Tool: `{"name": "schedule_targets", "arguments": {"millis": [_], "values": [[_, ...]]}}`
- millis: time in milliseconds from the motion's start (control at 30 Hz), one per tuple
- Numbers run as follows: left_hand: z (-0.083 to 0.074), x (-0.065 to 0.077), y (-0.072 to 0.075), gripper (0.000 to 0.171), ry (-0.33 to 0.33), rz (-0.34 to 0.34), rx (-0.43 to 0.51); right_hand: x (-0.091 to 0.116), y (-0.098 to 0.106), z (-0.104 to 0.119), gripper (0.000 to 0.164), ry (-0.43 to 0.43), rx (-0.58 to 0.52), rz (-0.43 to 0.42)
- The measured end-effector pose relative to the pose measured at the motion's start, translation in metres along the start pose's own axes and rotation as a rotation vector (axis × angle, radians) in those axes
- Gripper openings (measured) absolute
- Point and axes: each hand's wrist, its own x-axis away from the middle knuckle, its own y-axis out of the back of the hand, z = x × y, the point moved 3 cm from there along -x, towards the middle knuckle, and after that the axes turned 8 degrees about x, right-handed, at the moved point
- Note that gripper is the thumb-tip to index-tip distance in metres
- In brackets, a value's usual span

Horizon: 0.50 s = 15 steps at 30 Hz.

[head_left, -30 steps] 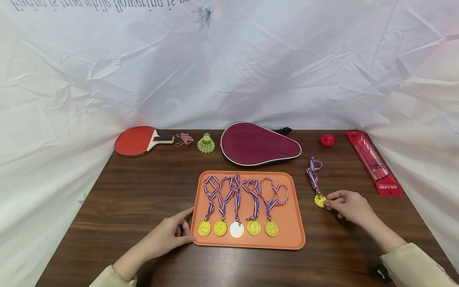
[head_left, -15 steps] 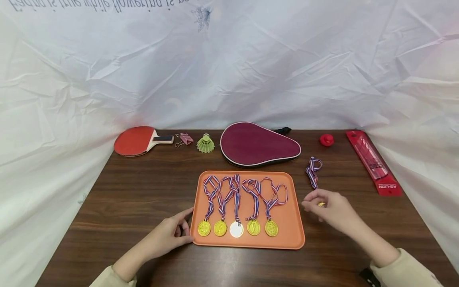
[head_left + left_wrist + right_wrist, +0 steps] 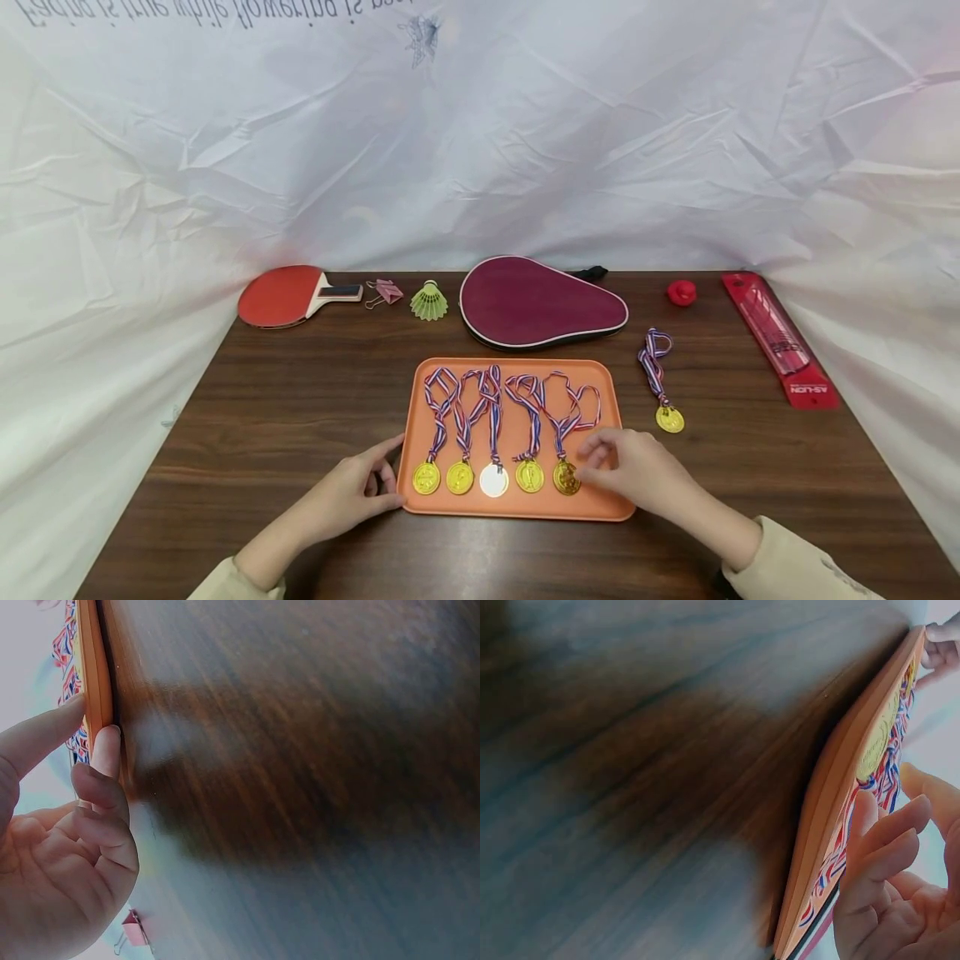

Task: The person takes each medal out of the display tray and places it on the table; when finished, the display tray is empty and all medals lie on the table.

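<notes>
An orange tray (image 3: pixel 607 502) carries several medals on striped ribbons, laid in a row; the middle one is a silver medal (image 3: pixel 494 480). My left hand (image 3: pixel 347 496) holds the tray's left edge, its thumb at the rim and the other fingers curled against the side. Over the tray's right part is my right hand (image 3: pixel 637 468), its thumb and fingers apart and loosely bent. Their tips are beside the rightmost gold medal (image 3: pixel 566 477); contact cannot be made out. Another gold medal (image 3: pixel 670 419) with its ribbon lies on the table, right of the tray.
Along the back lie a red table-tennis bat (image 3: pixel 281 297), a pink binder clip (image 3: pixel 387 291), a green shuttlecock (image 3: pixel 429 302), a maroon bat case (image 3: pixel 536 302) and a small red duck-like object (image 3: pixel 682 292). A red packet (image 3: pixel 780 342) lies far right.
My right hand has let go of the gold medal on the table and moved left over the tray. That medal stays in place. The left hand and tray look unmoved.
</notes>
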Motion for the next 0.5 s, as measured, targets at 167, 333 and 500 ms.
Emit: {"name": "schedule_targets", "arguments": {"millis": [167, 333, 500], "values": [[0.000, 0.000, 0.000, 0.073, -0.003, 0.006, 0.006, -0.003, -0.004, 0.004, 0.031, -0.042, 0.018, 0.050], [0.001, 0.000, 0.000, 0.072, -0.007, 0.005, 0.005, -0.005, -0.009, 0.004, 0.043, -0.098, 0.096, 0.075], [0.002, 0.000, 0.000, 0.073, -0.010, 0.005, 0.004, -0.007, -0.013, 0.005, 0.046, -0.106, 0.130, 0.077]]}}
